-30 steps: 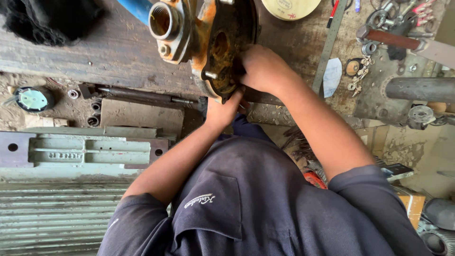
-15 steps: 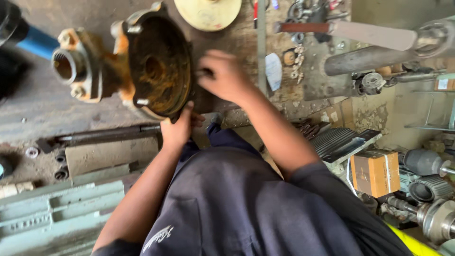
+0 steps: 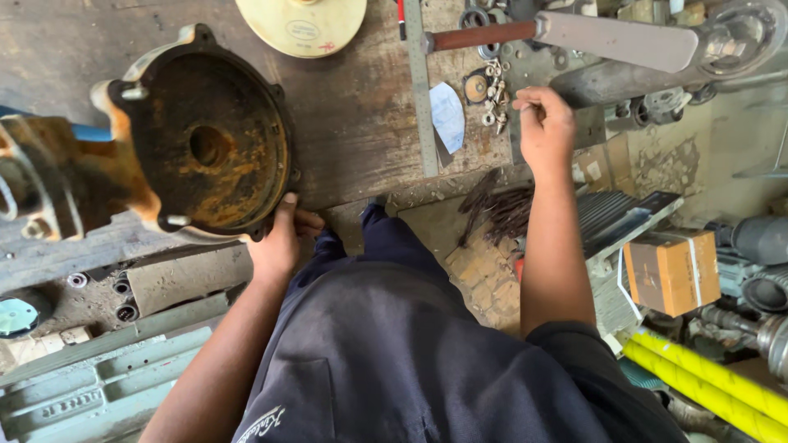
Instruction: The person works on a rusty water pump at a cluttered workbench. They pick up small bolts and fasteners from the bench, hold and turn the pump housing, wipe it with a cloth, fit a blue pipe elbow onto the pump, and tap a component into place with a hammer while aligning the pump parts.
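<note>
A rusty orange pump casing (image 3: pixel 197 148) with a round dark cavity lies on the worn wooden workbench (image 3: pixel 361 139). My left hand (image 3: pixel 279 238) grips its lower rim at the bench's front edge. My right hand (image 3: pixel 542 127) is out to the right, fingers curled over a scatter of small nuts and washers (image 3: pixel 492 90); whether it holds one I cannot tell. A large wrench with a red-brown handle (image 3: pixel 574 37) lies just beyond that hand.
A cream round disc (image 3: pixel 302 25) sits at the bench's far edge, a metal ruler (image 3: pixel 419 90) runs across the top. A cardboard box (image 3: pixel 671 271), yellow bars (image 3: pixel 714 385) and motor parts (image 3: pixel 759 254) lie on the floor at right; grey-green metal frames (image 3: pixel 90 385) at left.
My right hand left the casing and moved right to the small hardware. The view shifted, so the casing now sits farther left. My left hand stays on the rim.
</note>
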Demonstrator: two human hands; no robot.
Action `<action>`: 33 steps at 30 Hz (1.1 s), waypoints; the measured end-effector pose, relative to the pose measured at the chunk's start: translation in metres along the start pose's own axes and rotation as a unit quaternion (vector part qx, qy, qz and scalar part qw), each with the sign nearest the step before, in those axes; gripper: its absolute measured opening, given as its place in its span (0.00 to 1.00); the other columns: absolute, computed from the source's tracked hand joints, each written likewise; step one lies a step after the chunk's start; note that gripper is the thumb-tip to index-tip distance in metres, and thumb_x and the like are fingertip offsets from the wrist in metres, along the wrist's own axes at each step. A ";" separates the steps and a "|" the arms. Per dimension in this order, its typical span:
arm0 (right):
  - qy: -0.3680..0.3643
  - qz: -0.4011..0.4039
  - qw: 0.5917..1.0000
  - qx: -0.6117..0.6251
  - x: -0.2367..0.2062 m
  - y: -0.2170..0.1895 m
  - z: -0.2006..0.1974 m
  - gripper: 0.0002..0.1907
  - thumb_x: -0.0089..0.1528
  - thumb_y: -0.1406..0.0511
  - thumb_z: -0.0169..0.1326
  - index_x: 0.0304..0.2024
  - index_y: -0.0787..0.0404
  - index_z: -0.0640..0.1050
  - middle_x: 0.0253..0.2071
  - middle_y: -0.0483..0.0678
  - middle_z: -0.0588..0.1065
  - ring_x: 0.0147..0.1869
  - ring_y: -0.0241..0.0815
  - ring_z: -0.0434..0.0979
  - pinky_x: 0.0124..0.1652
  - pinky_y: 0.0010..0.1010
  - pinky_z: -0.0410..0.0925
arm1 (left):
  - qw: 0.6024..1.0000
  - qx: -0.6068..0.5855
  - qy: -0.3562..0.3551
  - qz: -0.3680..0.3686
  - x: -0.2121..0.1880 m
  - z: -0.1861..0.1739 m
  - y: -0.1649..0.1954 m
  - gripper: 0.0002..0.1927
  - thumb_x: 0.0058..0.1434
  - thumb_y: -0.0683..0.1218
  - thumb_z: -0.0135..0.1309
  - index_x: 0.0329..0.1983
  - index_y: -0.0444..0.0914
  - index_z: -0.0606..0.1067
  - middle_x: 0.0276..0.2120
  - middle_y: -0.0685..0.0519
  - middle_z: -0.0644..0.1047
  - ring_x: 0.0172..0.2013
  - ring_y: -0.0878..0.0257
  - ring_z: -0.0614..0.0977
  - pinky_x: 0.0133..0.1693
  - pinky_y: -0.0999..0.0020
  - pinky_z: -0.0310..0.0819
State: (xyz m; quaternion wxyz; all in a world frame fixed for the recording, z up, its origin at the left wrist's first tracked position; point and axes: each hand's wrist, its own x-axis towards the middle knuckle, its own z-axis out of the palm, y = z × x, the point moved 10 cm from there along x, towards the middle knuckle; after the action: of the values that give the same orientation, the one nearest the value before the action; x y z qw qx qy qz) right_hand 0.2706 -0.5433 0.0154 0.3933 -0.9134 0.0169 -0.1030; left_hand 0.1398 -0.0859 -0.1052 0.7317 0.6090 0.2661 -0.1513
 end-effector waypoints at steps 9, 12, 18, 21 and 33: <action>0.010 0.020 0.997 -0.073 0.001 0.003 -0.004 0.10 0.62 0.72 0.64 0.46 0.66 0.82 0.42 0.50 0.80 0.37 0.35 0.77 0.35 0.26 0.69 | 1.000 -0.012 0.005 -0.007 0.003 0.002 -0.012 0.17 0.72 0.52 0.46 0.38 0.33 0.74 0.26 0.45 0.82 0.26 0.60 0.83 0.31 0.66 0.80; 0.008 0.007 0.996 -0.093 0.011 0.003 0.003 0.09 0.62 0.71 0.66 0.44 0.66 0.83 0.40 0.50 0.79 0.36 0.35 0.78 0.37 0.26 0.70 | 1.000 -0.009 0.008 0.000 0.005 0.003 -0.014 0.17 0.73 0.51 0.46 0.40 0.32 0.74 0.27 0.44 0.82 0.26 0.59 0.82 0.31 0.65 0.80; 0.067 0.015 0.996 -0.059 0.021 0.018 -0.005 0.05 0.62 0.74 0.62 0.41 0.66 0.83 0.38 0.49 0.81 0.36 0.36 0.78 0.36 0.28 0.71 | 1.000 -0.015 0.016 -0.009 0.006 0.003 -0.018 0.15 0.72 0.50 0.46 0.45 0.32 0.72 0.26 0.44 0.81 0.24 0.58 0.81 0.29 0.64 0.79; 0.114 -0.016 0.991 -0.075 0.035 0.019 -0.009 0.04 0.62 0.75 0.62 0.40 0.68 0.81 0.38 0.50 0.81 0.37 0.39 0.80 0.37 0.30 0.73 | 1.000 -0.004 0.015 -0.018 0.006 0.003 -0.020 0.16 0.73 0.51 0.46 0.46 0.32 0.72 0.26 0.44 0.81 0.24 0.58 0.82 0.30 0.64 0.80; 0.143 -0.011 0.965 -0.218 0.064 0.024 0.009 0.05 0.59 0.76 0.61 0.38 0.66 0.82 0.41 0.58 0.79 0.44 0.56 0.81 0.46 0.44 0.72 | 0.999 0.007 0.015 -0.029 0.004 0.002 -0.018 0.16 0.72 0.51 0.45 0.48 0.32 0.72 0.25 0.44 0.81 0.25 0.58 0.82 0.31 0.65 0.79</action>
State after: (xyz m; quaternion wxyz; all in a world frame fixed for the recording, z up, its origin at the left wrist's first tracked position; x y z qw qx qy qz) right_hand 0.3359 -0.5612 0.0032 0.1775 -0.9528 0.0849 -0.2311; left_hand 0.1343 -0.0910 -0.1218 0.7188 0.6082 0.2937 -0.1646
